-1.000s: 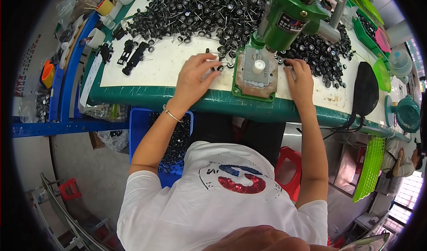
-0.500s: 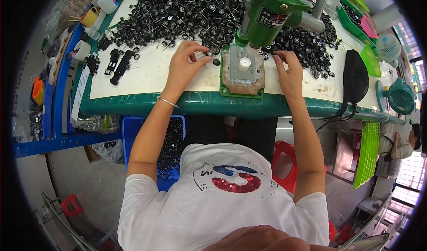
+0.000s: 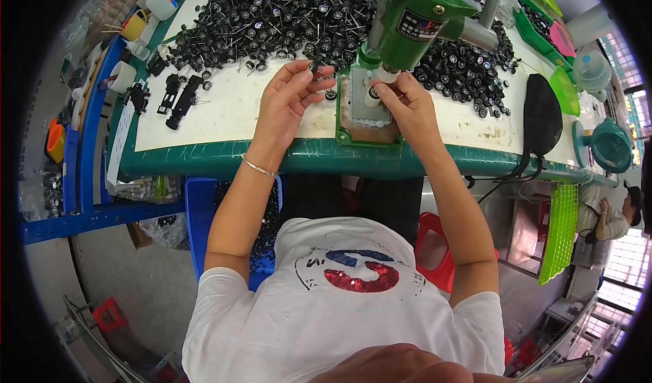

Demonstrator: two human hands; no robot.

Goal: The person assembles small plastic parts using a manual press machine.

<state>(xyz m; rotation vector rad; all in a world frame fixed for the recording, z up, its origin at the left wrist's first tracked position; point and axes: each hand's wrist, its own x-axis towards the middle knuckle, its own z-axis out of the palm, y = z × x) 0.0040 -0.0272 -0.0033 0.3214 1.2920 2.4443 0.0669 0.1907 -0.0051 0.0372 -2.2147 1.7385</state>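
Observation:
My left hand point(image 3: 286, 101) is left of the green bench press point(image 3: 405, 33), its thumb and fingers closed on a small black wheel point(image 3: 315, 64). Whether an axle is attached to that wheel I cannot make out. Over the press's grey base plate point(image 3: 367, 113), my right hand point(image 3: 414, 111) pinches another small black wheel point(image 3: 373, 93) at the white post, under the press head. The fingertips partly cover the post. Behind my left hand spreads a big heap of black wheels with metal axles point(image 3: 272, 23). Loose black wheels point(image 3: 462, 77) are piled right of the press.
Black toy-car chassis point(image 3: 182, 103) lie at the left of the white tabletop, which has a green front edge point(image 3: 305, 160). A black pouch point(image 3: 543, 118) and green fans point(image 3: 612, 147) are at the right. A blue bin point(image 3: 195, 213) stands below the table.
My right hand has moved left from the wheel pile to the post, bringing a wheel. My left hand has drawn slightly back from the heap and turned, with a wheel in its fingers.

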